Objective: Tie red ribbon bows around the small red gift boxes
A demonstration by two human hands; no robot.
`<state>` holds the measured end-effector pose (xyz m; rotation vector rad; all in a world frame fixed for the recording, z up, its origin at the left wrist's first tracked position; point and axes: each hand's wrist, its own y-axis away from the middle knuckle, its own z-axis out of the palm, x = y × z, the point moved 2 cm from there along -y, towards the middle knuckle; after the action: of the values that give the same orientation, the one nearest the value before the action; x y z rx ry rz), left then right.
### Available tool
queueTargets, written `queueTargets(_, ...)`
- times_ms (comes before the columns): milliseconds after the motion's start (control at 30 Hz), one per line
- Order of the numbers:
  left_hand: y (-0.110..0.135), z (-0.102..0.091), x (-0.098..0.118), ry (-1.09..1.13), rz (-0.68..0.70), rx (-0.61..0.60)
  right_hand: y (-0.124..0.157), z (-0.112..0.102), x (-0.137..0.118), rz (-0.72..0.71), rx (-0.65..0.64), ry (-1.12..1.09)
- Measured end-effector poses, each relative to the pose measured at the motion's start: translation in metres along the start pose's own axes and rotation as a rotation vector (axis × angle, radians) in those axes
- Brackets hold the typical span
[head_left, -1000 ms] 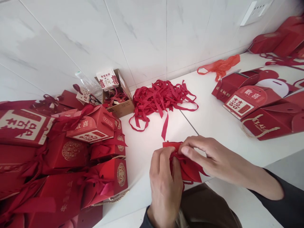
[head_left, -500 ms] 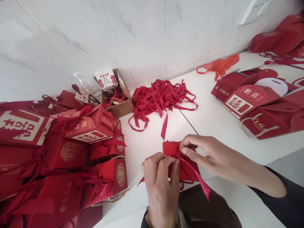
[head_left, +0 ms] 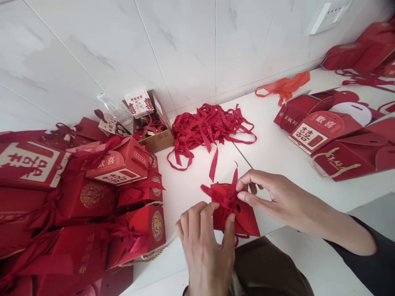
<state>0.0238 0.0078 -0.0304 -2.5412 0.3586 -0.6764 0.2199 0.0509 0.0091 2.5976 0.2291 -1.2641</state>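
Observation:
A small red gift box [head_left: 248, 218] lies at the front of the white table, with a dark round hole in its curved flap. A red ribbon bow [head_left: 226, 198] sits on top of the box, its ends sticking out to the left and upward. My left hand [head_left: 205, 238] grips the box's left side, with the fingers at its edge and the thumb on top beside the bow. On the right of the bow, my right hand [head_left: 262, 191] pinches the ribbon between thumb and index finger. The fingertips partly hide the knot.
A tangled heap of red ribbons [head_left: 210, 127] lies behind the box. Many ribboned gift boxes [head_left: 95, 197] are stacked at left, near a cardboard box [head_left: 159, 137] with cards. More red boxes [head_left: 345, 158] stand at right; an orange-red plastic bag [head_left: 285, 87] lies by the tiled wall [head_left: 188, 49].
The ribbon's long end no longer hangs toward me across the box; the ribbon now stands as a bow with ends up and left. My left hand's thumb and fingers have spread apart.

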Motion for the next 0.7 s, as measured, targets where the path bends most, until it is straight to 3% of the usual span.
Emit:
queueTargets(267, -0.001, -0.001, 0.002, 0.204, -0.016, -0.028, -0.001, 0.000, 0.000, 0.028, 0.013, -0.059)
queueTargets(500, 0.004, 0.001, 0.005, 0.469, -0.257, 0.004, 0.000, -0.003, 0.005, 0.023, -0.053, -0.128)
queueTargets(600, 0.006, 0.002, 0.003, 0.554, -0.286, 0.014, 0.001, -0.003, 0.009, 0.039, -0.044, -0.133)
queueTargets(700, 0.007, 0.002, -0.002, 0.601, -0.429, 0.041, 0.002, -0.002, 0.010, 0.037, -0.012, -0.114)
